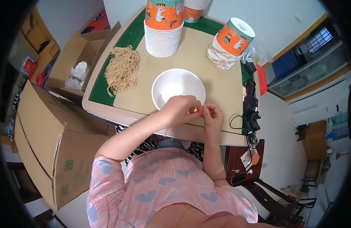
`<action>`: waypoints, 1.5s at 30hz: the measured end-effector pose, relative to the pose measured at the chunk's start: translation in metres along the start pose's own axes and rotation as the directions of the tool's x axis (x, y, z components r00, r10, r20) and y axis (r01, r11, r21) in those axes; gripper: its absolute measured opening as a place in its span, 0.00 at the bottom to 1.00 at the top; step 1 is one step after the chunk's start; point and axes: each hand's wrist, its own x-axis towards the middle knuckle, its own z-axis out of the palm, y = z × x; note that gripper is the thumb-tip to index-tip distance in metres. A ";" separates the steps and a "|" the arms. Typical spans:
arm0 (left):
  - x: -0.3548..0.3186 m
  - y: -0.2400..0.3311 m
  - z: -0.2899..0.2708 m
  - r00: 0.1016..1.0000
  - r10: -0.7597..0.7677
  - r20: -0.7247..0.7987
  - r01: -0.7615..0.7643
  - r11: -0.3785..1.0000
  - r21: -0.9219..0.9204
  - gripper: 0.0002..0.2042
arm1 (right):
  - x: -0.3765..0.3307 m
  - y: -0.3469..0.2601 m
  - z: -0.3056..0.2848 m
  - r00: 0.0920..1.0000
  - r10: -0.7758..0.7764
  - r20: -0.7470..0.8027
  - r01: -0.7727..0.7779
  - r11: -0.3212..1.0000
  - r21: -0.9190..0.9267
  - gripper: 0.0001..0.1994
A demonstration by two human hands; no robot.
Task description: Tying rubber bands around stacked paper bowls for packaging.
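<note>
A round white paper bucket (178, 81) stands on the table in front of me, its open mouth facing up. At its near right rim my left hand (182, 109) and my right hand (212, 114) meet, the fingertips of both pinched close together. What they pinch is too small to make out. My left hand covers part of the bucket's near rim. A thin pale strand (166, 132) shows below my left forearm; where it leads is hidden. Left of the bucket lies a heap of beige cords (123, 70).
Nested orange-and-white paper buckets stand in a tall stack (163, 38) at the back and a tilted stack (225, 53) with cords round it at right. Black power adapters (251, 102) and cables line the right edge. An open cardboard box (65, 72) and a larger carton (74, 155) flank the left side.
</note>
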 end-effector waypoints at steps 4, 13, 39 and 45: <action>-0.010 0.002 0.011 0.982 0.131 -0.135 -0.108 0.980 0.170 0.04 | 0.001 0.011 -0.007 0.995 0.078 0.066 -0.085 0.990 0.115 0.03; -0.010 -0.004 0.012 0.976 0.014 -0.219 -0.017 1.000 -0.012 0.04 | 0.000 0.008 -0.014 0.963 -0.005 0.268 -0.033 0.990 0.136 0.07; -0.006 0.000 0.006 0.970 -0.099 -0.222 0.103 0.995 0.005 0.06 | 0.009 0.005 -0.014 0.948 0.094 0.303 -0.107 0.994 0.028 0.02; -0.012 0.006 0.004 0.963 -0.140 -0.228 0.127 0.989 -0.071 0.07 | 0.006 0.003 -0.009 0.977 0.012 0.215 -0.012 1.000 0.001 0.02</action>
